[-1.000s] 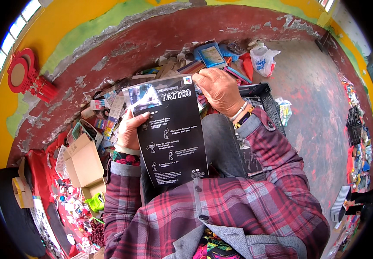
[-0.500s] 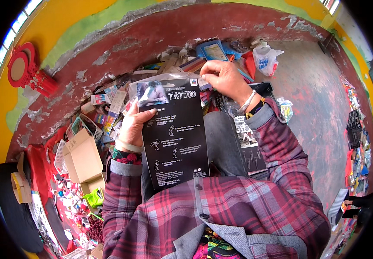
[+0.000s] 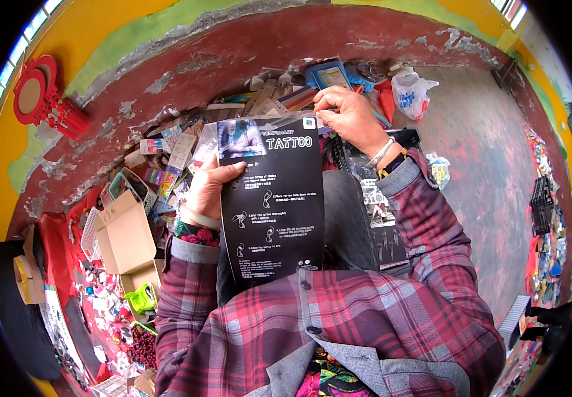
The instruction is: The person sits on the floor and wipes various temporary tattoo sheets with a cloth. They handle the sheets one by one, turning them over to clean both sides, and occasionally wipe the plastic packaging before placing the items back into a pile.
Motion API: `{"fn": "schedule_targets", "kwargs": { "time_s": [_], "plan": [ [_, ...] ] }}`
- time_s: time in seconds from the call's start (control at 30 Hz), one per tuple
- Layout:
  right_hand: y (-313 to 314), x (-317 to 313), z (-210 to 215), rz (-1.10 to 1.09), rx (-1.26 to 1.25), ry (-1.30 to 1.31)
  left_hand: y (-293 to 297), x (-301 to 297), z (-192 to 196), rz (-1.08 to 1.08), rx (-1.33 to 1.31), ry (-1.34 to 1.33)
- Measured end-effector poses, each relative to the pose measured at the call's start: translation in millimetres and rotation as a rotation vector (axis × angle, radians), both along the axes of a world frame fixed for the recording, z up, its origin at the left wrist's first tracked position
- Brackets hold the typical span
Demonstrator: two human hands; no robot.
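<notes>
A black temporary tattoo packet in a clear plastic sleeve is held upright over my lap, its printed side with small drawings facing me. My left hand grips its left edge, thumb on the front and fingers behind. At the upper right corner my right hand has thumb and fingers pinched together on the clear sleeve's top edge. The packet's lower end rests near my plaid jacket. Beside my right knee lie more black printed packets, partly covered by my right sleeve.
Boxes and packages are heaped along the red wall ahead. To the left stand an open cardboard box and a white basket. A white plastic bag sits at the far right. At the right edge a person's dark sleeve shows.
The packet and both hands have shifted slightly right, and the packet has tilted a little. Both grips stay the same.
</notes>
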State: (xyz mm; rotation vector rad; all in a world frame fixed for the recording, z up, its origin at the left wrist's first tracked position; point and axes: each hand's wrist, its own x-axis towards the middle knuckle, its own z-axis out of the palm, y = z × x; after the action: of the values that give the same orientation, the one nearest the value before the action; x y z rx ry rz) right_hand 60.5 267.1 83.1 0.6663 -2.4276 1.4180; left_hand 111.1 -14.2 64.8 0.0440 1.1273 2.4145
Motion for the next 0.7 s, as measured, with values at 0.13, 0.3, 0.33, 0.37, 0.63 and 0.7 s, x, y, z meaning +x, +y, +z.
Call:
{"fn": "schedule_targets", "kwargs": {
  "time_s": [0.13,0.3,0.33,0.37,0.63,0.7],
  "plan": [
    [2,5,-2,-0.023,0.004,-0.048,0,-1,-3,0.026,0.021,-0.008],
    [-6,13,-3,-0.114,-0.031,0.038,-3,-3,-6,0.012,0.015,-0.044],
    [-8,14,-3,-0.127,-0.057,0.031,-3,-4,-7,0.017,0.003,-0.049],
    [-10,15,-2,-0.141,-0.082,0.024,-3,-5,-9,0.023,-0.009,-0.055],
    [-10,17,-9,-0.158,0.027,0.183,-3,-2,-6,0.023,0.057,-0.054],
    [-9,18,-11,-0.14,0.057,0.261,-2,-1,-7,0.042,0.058,-0.053]
  ]
}}
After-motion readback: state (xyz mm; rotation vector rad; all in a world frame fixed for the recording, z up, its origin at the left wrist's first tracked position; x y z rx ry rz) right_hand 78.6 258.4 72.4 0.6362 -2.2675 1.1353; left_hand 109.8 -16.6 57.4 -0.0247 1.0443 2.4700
